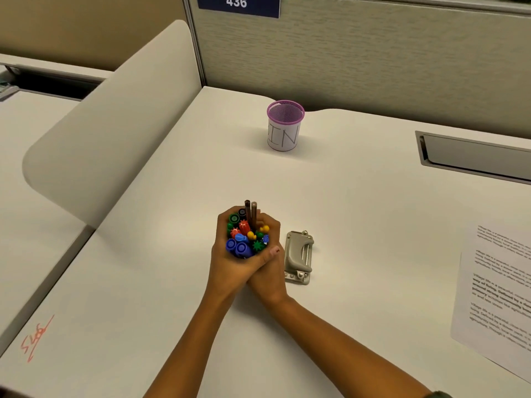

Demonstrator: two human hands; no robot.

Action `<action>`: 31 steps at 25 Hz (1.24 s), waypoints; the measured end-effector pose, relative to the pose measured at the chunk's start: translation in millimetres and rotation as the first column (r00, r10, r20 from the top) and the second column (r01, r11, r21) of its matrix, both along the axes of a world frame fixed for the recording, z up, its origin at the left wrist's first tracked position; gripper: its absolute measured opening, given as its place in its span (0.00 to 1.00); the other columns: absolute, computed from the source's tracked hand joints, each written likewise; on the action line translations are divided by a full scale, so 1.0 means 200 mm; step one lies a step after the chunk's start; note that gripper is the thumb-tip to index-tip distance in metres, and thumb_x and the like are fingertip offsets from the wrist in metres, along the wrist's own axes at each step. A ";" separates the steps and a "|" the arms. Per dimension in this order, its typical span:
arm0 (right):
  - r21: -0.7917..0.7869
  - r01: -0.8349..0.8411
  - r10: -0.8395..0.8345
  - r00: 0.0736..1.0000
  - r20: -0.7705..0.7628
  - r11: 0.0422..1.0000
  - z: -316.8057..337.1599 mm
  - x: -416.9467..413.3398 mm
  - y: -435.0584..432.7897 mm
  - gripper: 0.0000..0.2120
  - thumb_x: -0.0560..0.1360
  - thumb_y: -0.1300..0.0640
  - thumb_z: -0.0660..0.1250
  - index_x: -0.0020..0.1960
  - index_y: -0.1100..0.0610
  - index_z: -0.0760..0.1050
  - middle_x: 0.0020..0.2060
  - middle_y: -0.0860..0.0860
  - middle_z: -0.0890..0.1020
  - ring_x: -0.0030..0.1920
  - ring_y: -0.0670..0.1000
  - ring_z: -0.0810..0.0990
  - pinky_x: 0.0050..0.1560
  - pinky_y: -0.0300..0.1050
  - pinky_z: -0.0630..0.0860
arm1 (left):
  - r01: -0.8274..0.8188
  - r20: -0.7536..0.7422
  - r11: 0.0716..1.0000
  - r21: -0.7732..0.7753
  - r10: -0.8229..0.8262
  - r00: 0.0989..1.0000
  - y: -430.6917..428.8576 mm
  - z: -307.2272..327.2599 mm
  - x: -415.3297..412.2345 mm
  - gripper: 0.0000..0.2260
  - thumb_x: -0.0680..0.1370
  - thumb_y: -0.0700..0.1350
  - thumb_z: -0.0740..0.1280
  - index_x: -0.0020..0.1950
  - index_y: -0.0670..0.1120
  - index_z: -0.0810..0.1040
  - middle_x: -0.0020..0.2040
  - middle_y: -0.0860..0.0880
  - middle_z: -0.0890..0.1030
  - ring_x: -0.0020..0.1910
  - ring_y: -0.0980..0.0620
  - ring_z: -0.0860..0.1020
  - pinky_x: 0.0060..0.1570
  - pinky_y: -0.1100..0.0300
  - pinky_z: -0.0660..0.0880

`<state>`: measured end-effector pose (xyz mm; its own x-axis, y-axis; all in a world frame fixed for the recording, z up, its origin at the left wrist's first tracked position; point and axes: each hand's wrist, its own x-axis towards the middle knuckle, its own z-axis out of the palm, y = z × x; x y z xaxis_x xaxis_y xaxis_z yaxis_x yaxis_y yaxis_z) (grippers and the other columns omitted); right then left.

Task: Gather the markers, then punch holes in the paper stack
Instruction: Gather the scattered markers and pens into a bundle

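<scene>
Together, the fingers (221, 222) of both hands curl tight round a bunch of markers (245, 237), so they are closed and holding it. The left hand (227, 262) wraps the left side of the bunch and the right hand (271, 278) wraps the right side. The two hands touch each other on the near side, and one thumb lies across there. The markers stand straight up. Their tops are blue, green, red and yellow. Two thin brown ones stick up higher than the rest at the far side. The bunch is in the middle of the white surface (359, 225). I cannot tell if the bottoms of the markers touch it.

Just beside the right hand, a grey hole punch (298, 257) lies flat. Well apart, at the right edge, lies the paper stack (500, 297) with printed words on top.

Farther back stands a purple mesh cup (284, 127) with white paper round it. A red scribble (34, 337) marks the surface at the near left. A curved divider (115, 124) stands on the left. A blue sign (238, 4) on the back wall says 436.
</scene>
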<state>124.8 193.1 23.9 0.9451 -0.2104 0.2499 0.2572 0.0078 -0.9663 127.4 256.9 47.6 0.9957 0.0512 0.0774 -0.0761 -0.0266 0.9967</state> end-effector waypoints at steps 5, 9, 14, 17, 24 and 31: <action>-0.003 -0.017 0.017 0.999 -0.039 1.000 -0.02 0.00 0.01 0.16 0.71 0.57 0.69 0.57 0.53 0.71 0.49 0.51 0.80 0.50 0.48 0.81 0.50 0.42 0.80 | -0.059 -0.069 0.998 -0.026 0.057 0.996 0.00 -0.05 0.00 0.28 0.66 0.32 0.75 0.54 0.58 0.70 0.51 0.61 0.77 0.54 0.67 0.77 0.49 0.77 0.71; -0.031 -0.024 0.023 0.999 -0.035 0.999 0.00 0.02 0.01 0.17 0.72 0.59 0.70 0.53 0.42 0.69 0.44 0.41 0.80 0.46 0.46 0.81 0.47 0.40 0.80 | -0.065 0.052 0.997 0.052 0.062 0.997 0.02 -0.03 0.01 0.33 0.61 0.40 0.79 0.56 0.61 0.68 0.51 0.68 0.78 0.55 0.67 0.77 0.50 0.75 0.73; -0.062 -0.025 0.024 1.000 -0.017 0.998 -0.01 0.01 0.01 0.17 0.73 0.56 0.70 0.55 0.39 0.69 0.49 0.45 0.77 0.51 0.42 0.79 0.51 0.36 0.78 | -0.070 0.153 0.995 0.066 0.060 0.986 0.04 0.00 0.00 0.44 0.58 0.38 0.80 0.67 0.53 0.60 0.59 0.68 0.73 0.59 0.61 0.77 0.53 0.67 0.76; -0.075 -0.077 0.072 0.995 -0.068 0.994 -0.04 0.00 0.01 0.17 0.73 0.54 0.70 0.58 0.43 0.69 0.50 0.48 0.79 0.52 0.45 0.80 0.51 0.40 0.80 | -0.108 0.154 0.994 0.033 0.102 0.983 0.02 0.01 -0.01 0.44 0.59 0.41 0.81 0.67 0.52 0.60 0.56 0.71 0.71 0.59 0.60 0.76 0.54 0.64 0.77; -0.161 -0.127 0.110 0.988 -0.110 0.979 -0.06 0.02 -0.01 0.14 0.74 0.57 0.70 0.56 0.60 0.73 0.47 0.54 0.82 0.48 0.47 0.82 0.48 0.42 0.81 | -0.202 0.260 0.979 -0.004 0.196 0.945 -0.01 0.01 -0.03 0.35 0.61 0.45 0.79 0.62 0.51 0.64 0.56 0.67 0.71 0.59 0.61 0.74 0.55 0.70 0.73; -0.058 -0.156 0.145 0.976 -0.159 0.986 -0.08 -0.01 -0.01 0.13 0.74 0.58 0.68 0.57 0.57 0.72 0.47 0.44 0.79 0.49 0.40 0.79 0.49 0.33 0.77 | -0.167 0.260 0.986 -0.005 0.162 0.952 -0.01 -0.07 -0.04 0.36 0.60 0.37 0.79 0.58 0.55 0.61 0.57 0.70 0.70 0.56 0.59 0.78 0.54 0.67 0.76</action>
<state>123.0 191.1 7.1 0.9929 -0.0498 0.1079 0.1063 -0.0336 -0.9938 118.5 254.4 33.6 0.9193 0.2091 0.3333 -0.3244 -0.0767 0.9428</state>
